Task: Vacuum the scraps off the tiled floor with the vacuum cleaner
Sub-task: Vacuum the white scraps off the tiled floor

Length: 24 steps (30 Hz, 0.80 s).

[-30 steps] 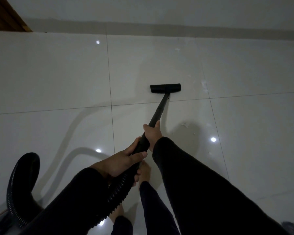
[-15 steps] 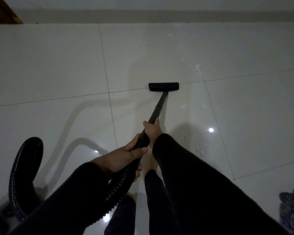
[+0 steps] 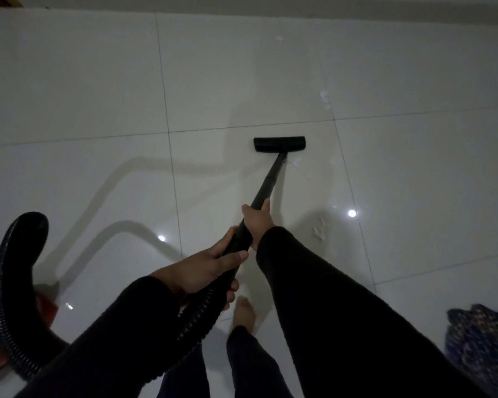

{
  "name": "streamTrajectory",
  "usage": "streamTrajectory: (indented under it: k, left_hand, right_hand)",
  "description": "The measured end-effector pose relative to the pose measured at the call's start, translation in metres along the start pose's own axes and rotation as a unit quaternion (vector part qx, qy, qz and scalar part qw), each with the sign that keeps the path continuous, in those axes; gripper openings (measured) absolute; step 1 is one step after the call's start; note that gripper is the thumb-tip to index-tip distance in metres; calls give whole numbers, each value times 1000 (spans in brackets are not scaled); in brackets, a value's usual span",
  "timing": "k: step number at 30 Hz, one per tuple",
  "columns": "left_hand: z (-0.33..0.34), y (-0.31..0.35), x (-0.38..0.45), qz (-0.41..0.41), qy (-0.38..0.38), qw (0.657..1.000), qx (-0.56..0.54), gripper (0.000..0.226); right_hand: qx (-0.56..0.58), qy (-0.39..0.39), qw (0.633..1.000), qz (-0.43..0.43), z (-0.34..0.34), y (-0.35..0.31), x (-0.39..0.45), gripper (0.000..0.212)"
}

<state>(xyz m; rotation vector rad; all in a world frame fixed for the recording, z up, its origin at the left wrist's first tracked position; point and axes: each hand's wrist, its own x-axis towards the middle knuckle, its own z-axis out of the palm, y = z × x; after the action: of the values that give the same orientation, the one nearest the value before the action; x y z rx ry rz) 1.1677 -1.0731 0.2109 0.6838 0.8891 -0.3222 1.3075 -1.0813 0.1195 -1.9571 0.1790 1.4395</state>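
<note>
Hands: left hand (image 3: 210, 268), right hand (image 3: 258, 221) fingers grasp wand (image 3: 266, 188) | nozzle (image 3: 279, 144) on floor (image 3: 98, 96)

No text, label, brand, number or sign can be read anywhere in the view.
</note>
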Motion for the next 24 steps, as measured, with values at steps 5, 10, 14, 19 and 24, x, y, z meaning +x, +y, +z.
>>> streamTrajectory:
  k: [5,10,14,19,24]
  left_hand:
    - [26,-15,6,-6,3,1000,13,73]
    - [39,-27,-1,-13,12,1000,24,69]
    - [42,-36,-6,-19,12,999,26,72]
    - [48,-49,-11,-19,16,999,29,72]
    - [45,-71,-21,-21,12,999,24,71]
  right_hand:
    - [24,-11,1000,3,-32,17,-10,76]
    - [22,0,1000,20,-37,34,-17,78]
    - [38,-7,999,21,-38,45,-23,79]
    - [14,-2,1000,25,-35,57,-32,83]
    - [1,-5,1000,20,-32,73,-42,81]
